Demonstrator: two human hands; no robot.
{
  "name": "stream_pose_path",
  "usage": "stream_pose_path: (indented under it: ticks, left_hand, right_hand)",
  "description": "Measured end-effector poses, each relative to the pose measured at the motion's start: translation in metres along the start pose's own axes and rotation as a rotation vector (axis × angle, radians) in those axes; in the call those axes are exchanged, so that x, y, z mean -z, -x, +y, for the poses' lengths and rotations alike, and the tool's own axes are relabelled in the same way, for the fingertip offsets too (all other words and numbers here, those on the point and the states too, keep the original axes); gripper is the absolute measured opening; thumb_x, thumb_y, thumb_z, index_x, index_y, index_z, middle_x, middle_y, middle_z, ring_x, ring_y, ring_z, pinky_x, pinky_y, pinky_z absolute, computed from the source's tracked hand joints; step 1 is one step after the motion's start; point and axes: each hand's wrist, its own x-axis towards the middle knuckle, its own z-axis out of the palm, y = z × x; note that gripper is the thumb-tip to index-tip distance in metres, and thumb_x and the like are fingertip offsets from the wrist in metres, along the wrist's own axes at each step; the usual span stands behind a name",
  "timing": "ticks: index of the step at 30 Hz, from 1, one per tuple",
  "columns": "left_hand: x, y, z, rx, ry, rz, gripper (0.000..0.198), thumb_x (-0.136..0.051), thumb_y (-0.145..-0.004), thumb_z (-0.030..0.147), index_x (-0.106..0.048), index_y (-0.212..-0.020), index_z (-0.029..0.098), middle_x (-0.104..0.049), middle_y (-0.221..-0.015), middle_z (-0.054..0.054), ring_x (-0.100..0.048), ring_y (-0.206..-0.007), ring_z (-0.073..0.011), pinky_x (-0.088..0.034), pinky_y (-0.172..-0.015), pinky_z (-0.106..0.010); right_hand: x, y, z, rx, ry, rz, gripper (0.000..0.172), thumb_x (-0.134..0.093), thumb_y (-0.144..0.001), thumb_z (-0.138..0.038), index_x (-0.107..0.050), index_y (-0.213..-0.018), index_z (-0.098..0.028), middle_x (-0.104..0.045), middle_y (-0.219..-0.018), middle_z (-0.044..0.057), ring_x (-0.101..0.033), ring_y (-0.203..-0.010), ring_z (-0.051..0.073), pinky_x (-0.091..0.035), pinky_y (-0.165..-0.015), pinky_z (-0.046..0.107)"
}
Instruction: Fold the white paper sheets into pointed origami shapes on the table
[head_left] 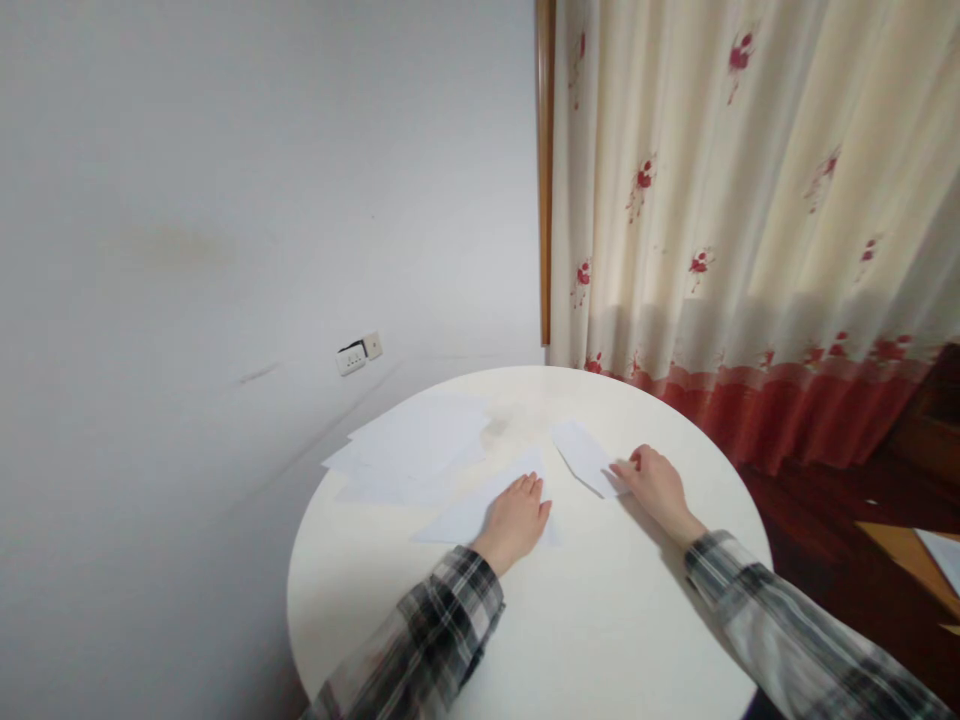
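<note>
My left hand (515,520) lies palm down on a white sheet of paper (457,522) with slanted edges, near the middle of the round table. Its fingers are stretched out over the sheet. To the right, my right hand (654,488) has its fingers curled at the near right end of a folded white paper (581,455). That paper is long and narrow with a pointed corner, and its near end is partly covered by the fingers. The grip looks like a pinch on its edge.
Several loose white sheets (420,435) overlap at the back left of the white round table (600,620). A wall socket (351,359) sits behind the table. A patterned curtain (675,250) hangs at the back right. A brown surface bearing paper (900,555) shows at far right.
</note>
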Motion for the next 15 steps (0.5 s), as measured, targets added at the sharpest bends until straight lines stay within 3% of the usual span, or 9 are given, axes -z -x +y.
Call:
stream_pose_path:
  ticks: [3, 8, 12, 15]
  left_hand:
    - [0.007, 0.000, -0.002, 0.003, 0.066, -0.011, 0.034, -0.032, -0.087, 0.029, -0.054, -0.110, 0.017, -0.057, -0.114, -0.005, -0.049, -0.107, -0.0172, -0.035, -0.094, -0.029]
    - [-0.005, -0.011, -0.015, -0.034, 0.062, -0.021, 0.042, -0.037, -0.086, 0.035, -0.042, -0.124, 0.017, -0.038, -0.133, -0.006, -0.032, -0.123, -0.0187, -0.026, -0.100, -0.032]
    - [-0.010, -0.020, -0.019, -0.006, 0.141, -0.030, 0.053, -0.045, -0.081, 0.042, -0.038, -0.126, 0.017, -0.037, -0.134, -0.007, -0.031, -0.123, -0.0198, -0.023, -0.101, -0.031]
    - [-0.001, -0.028, -0.017, 0.128, 0.270, -0.031, 0.073, -0.066, -0.062, 0.044, -0.040, -0.124, 0.014, -0.045, -0.125, -0.011, -0.039, -0.116, -0.0244, -0.028, -0.098, -0.031]
  right_hand:
    - [-0.004, 0.005, -0.005, 0.153, -0.039, 0.099, 0.026, -0.049, -0.076, -0.037, -0.050, -0.088, -0.014, -0.057, -0.084, 0.009, -0.051, -0.080, 0.021, -0.034, -0.069, 0.029]
    - [-0.009, 0.017, -0.032, 0.416, -0.233, -0.124, 0.015, -0.042, -0.076, -0.017, -0.049, -0.089, -0.016, -0.059, -0.082, 0.006, -0.052, -0.078, 0.017, -0.036, -0.071, 0.026]
    - [-0.015, 0.018, -0.050, 0.402, -0.260, -0.257, 0.024, -0.042, -0.071, -0.007, -0.050, -0.092, -0.017, -0.060, -0.078, 0.003, -0.054, -0.073, 0.014, -0.035, -0.065, 0.021]
    - [-0.020, 0.011, -0.062, 0.339, -0.245, -0.290, 0.028, -0.044, -0.068, -0.004, -0.051, -0.092, -0.016, -0.061, -0.074, 0.003, -0.053, -0.069, 0.013, -0.033, -0.061, 0.020]
